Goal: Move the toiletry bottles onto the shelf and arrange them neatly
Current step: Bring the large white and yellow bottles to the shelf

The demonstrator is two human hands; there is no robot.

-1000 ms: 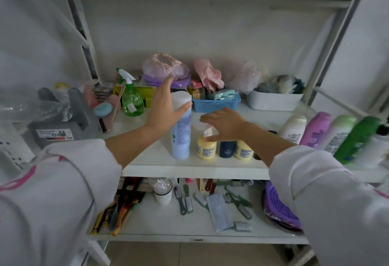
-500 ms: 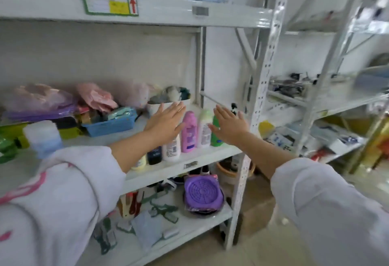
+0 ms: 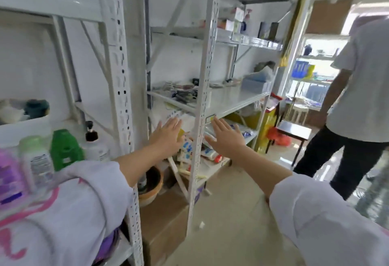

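Toiletry bottles stand in a row on the white shelf (image 3: 69,124) at the far left: a purple bottle (image 3: 9,179), a pale green-capped white bottle (image 3: 36,160), a dark green bottle (image 3: 65,150) and a white pump bottle (image 3: 93,145). My left hand (image 3: 168,135) is stretched forward, flat, fingers apart, holding nothing, well right of the bottles. My right hand (image 3: 226,137) is also flat and empty, in front of a second rack's upright post (image 3: 202,107).
A second white rack holds tools on its middle shelf (image 3: 231,99) and small tubes and packets (image 3: 208,152) lower down. A brown pot (image 3: 150,183) and cardboard boxes (image 3: 164,219) sit on the floor. A person (image 3: 355,105) stands at the right by a small table (image 3: 294,131).
The view has swung right, away from the bottle shelf toward the neighbouring rack. Both hands left the bottles and now hover open in the air. A person has come into view.
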